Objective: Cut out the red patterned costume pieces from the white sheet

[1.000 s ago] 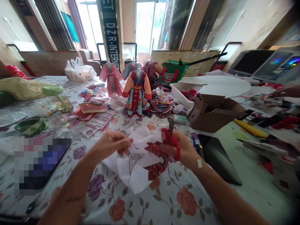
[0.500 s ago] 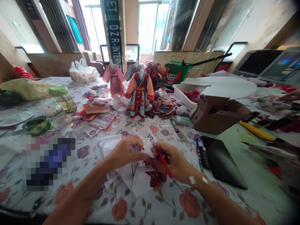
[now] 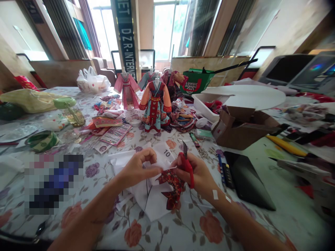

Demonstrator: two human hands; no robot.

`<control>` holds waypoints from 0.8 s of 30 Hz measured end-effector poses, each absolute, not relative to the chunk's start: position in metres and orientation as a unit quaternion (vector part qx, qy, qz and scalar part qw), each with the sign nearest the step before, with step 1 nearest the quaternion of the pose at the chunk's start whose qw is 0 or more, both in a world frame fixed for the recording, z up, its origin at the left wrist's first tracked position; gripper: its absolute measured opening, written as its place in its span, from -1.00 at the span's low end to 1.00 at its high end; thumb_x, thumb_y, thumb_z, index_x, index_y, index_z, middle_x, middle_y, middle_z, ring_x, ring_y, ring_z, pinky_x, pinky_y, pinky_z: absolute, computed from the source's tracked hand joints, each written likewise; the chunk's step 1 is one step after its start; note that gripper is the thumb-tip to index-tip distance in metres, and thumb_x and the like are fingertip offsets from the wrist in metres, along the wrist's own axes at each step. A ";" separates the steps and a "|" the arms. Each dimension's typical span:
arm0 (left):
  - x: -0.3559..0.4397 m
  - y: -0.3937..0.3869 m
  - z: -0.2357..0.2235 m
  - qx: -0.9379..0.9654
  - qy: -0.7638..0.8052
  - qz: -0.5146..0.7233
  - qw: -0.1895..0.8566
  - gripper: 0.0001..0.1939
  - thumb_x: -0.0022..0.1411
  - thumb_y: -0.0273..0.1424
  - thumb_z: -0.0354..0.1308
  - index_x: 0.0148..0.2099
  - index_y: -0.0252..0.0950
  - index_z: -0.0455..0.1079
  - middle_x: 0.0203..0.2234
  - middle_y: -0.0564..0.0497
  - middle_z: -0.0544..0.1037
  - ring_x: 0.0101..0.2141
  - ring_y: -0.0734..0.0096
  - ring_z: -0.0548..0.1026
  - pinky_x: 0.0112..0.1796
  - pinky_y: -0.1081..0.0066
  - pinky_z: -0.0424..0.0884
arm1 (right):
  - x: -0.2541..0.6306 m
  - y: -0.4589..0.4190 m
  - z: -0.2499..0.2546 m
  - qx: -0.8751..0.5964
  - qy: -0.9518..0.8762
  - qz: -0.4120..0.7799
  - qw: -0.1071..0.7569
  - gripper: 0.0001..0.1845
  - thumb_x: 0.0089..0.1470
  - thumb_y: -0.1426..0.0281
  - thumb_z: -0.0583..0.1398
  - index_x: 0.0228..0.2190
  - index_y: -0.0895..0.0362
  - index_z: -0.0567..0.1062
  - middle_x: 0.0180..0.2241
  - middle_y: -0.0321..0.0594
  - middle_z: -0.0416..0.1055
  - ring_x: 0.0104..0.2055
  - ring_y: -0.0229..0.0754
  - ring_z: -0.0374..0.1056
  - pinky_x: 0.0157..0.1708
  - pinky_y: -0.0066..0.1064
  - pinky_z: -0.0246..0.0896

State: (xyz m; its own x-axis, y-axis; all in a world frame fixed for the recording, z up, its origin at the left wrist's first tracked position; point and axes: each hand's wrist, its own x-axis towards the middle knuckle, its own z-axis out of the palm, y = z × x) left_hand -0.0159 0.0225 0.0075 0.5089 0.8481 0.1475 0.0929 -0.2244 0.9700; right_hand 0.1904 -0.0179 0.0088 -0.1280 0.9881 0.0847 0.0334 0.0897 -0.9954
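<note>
My left hand (image 3: 142, 165) is closed, thumb and fingers pinching the edge of white fabric (image 3: 157, 202) printed with the number 10. A red patterned piece (image 3: 174, 186) is part of this fabric or lies against it, between my hands; which one I cannot tell. My right hand (image 3: 193, 170) is wrapped round red-handled scissors (image 3: 187, 170), their dark blades pointing up and away from the fabric. The right thumb and fingertips also touch the edge of the patterned piece. Small miniature robes on stands, one a red and blue dress (image 3: 156, 104), stand beyond my hands.
A black tablet (image 3: 247, 179) and a blue pen (image 3: 221, 170) lie to the right. Behind them is an open cardboard box (image 3: 240, 127). Green tape (image 3: 42, 140) and a lidded jar (image 3: 72, 111) sit at left. Folded cloth pieces (image 3: 184, 118) lie by the robes.
The scissors have swung from the fabric's edge to point upward in my right hand. More of the red patterned piece shows between my hands.
</note>
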 end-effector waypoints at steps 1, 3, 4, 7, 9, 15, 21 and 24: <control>-0.016 0.022 0.008 0.698 0.338 0.355 0.522 -0.78 0.02 -0.36 0.30 -0.33 -0.28 0.31 -0.48 0.10 0.34 -0.41 0.48 0.32 -0.34 0.48 0.25 | 0.190 -0.018 0.010 -0.455 -0.556 0.504 0.480 -0.74 -0.20 0.41 0.34 -0.52 0.11 0.32 -0.45 -0.28 0.45 -0.46 -0.24 0.29 -0.46 -0.43 0.19; -0.015 0.021 0.007 0.701 0.336 0.341 0.528 -0.75 0.03 -0.33 0.29 -0.24 -0.29 0.36 -0.49 0.11 0.34 -0.43 0.49 0.31 -0.37 0.48 0.25 | 0.190 -0.019 0.011 -0.459 -0.554 0.504 0.477 -0.72 -0.22 0.40 0.35 -0.53 0.12 0.32 -0.47 -0.29 0.45 -0.47 -0.25 0.28 -0.46 -0.44 0.18; -0.015 0.021 0.007 0.701 0.337 0.339 0.530 -0.73 0.04 -0.32 0.29 -0.21 -0.29 0.38 -0.50 0.11 0.33 -0.44 0.49 0.30 -0.38 0.48 0.25 | 0.191 -0.019 0.011 -0.461 -0.556 0.504 0.473 -0.73 -0.21 0.39 0.35 -0.53 0.12 0.32 -0.47 -0.30 0.44 -0.47 -0.26 0.27 -0.46 -0.44 0.18; -0.013 0.019 0.006 0.695 0.345 0.357 0.520 -0.68 0.06 -0.29 0.28 -0.12 -0.29 0.44 -0.55 0.15 0.25 -0.51 0.56 0.25 -0.46 0.51 0.22 | 0.191 -0.020 0.012 -0.464 -0.559 0.506 0.465 -0.74 -0.16 0.35 0.33 -0.51 0.12 0.33 -0.50 -0.32 0.40 -0.49 -0.27 0.25 -0.46 -0.44 0.16; -0.013 0.018 0.006 0.684 0.352 0.365 0.525 -0.62 0.06 -0.28 0.29 -0.05 -0.27 0.45 -0.55 0.16 0.26 -0.56 0.60 0.22 -0.52 0.54 0.19 | 0.190 -0.021 0.012 -0.469 -0.556 0.507 0.463 -0.73 -0.14 0.31 0.34 -0.50 0.12 0.34 -0.52 -0.35 0.35 -0.50 -0.28 0.23 -0.48 -0.45 0.15; -0.014 0.021 0.001 0.656 0.338 0.324 0.593 -0.75 0.08 -0.27 0.27 -0.21 -0.30 0.52 -0.49 0.03 0.48 -0.53 0.53 0.38 -0.51 0.52 0.28 | 0.189 -0.021 0.011 -0.476 -0.557 0.500 0.461 -0.70 -0.15 0.25 0.34 -0.51 0.12 0.34 -0.52 -0.35 0.34 -0.50 -0.27 0.23 -0.49 -0.44 0.15; -0.014 0.025 0.004 0.643 0.330 0.382 0.576 -0.84 0.08 -0.32 0.26 -0.36 -0.29 0.59 -0.38 -0.07 0.57 -0.37 0.37 0.48 -0.39 0.48 0.37 | 0.188 -0.020 0.009 -0.496 -0.592 0.427 0.470 -0.75 -0.11 0.28 0.32 -0.50 0.12 0.36 -0.56 -0.38 0.27 -0.54 -0.30 0.15 -0.56 -0.47 0.05; -0.016 0.025 0.005 0.618 0.340 0.355 0.613 -0.86 0.07 -0.35 0.26 -0.32 -0.28 0.60 -0.38 -0.05 0.59 -0.38 0.39 0.48 -0.38 0.49 0.36 | 0.189 -0.021 0.008 -0.499 -0.603 0.409 0.468 -0.78 -0.08 0.31 0.31 -0.50 0.12 0.36 -0.57 -0.39 0.24 -0.56 -0.32 0.12 -0.58 -0.48 0.00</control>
